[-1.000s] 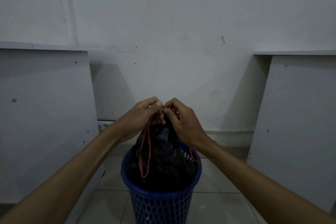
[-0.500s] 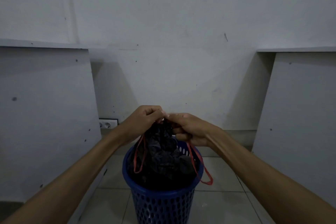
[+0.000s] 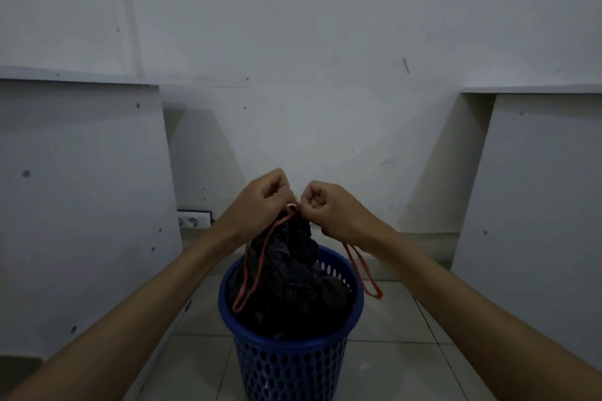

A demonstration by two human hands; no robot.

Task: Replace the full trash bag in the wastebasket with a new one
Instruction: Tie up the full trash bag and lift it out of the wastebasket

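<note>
Both fists, left hand (image 3: 260, 202) and right hand (image 3: 329, 208), pinch drawstrings (image 3: 257, 267), hiding the knot.

Two hands, the left hand (image 3: 260, 205) and the right hand (image 3: 332, 210), meet at centre frame above one blue wastebasket (image 3: 291, 361) holding one black trash bag (image 3: 290, 283). Two red drawstring loops (image 3: 252, 273) hang from the bag's neck. One double wall socket (image 3: 193, 221) sits at middle left, and two white panels (image 3: 81, 205) flank the frame.

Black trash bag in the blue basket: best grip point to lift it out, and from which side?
Grip the gathered neck of the black trash bag from above, just below where the left hand and right hand pinch the red drawstring. It stands above the blue basket rim; the body sits snug inside.
</note>
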